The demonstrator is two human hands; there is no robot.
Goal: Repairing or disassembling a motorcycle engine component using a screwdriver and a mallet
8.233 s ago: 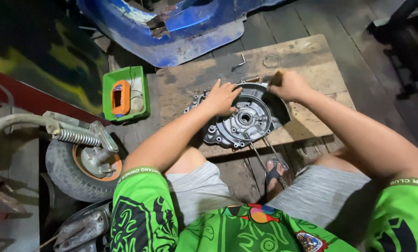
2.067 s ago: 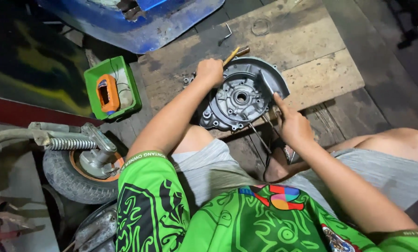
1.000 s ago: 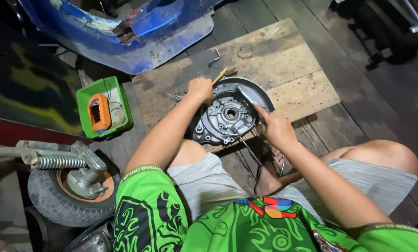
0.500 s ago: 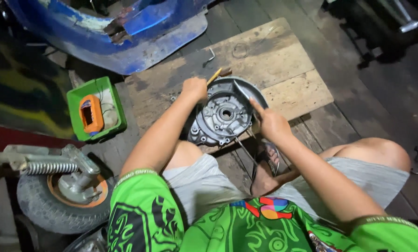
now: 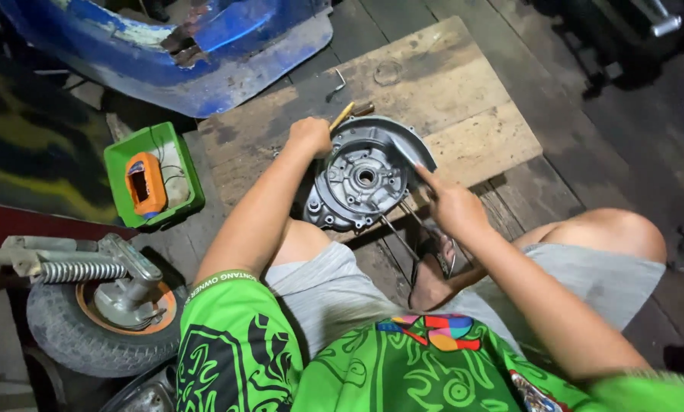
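- We have the grey metal casing (image 5: 366,177) lying flat on the wooden board (image 5: 464,91), just in front of our knees, its inner face up with the hub hole showing bare.
- Our left hand (image 5: 311,136) is closed in a fist at the casing's upper left rim; whether it grips the rim or only presses on it, we cannot tell.
- Our right hand (image 5: 452,207) holds a thin metal tool (image 5: 403,152) laid across the right rim, fingers closed around it.
- By our judgement the work is midway: the casing is off its machine and open, no cover or parts sit on it, and the rim is being worked.
- A brass-handled tool (image 5: 348,113) and a small bent key (image 5: 337,81) lie untouched on the board above the casing.
- The green tray (image 5: 183,152) with its orange part stands well apart at the left.
- Against the frame half a second ago, our hands sit at much the same spots; the right one has shifted slightly down along the rim, and the view has drifted a little.
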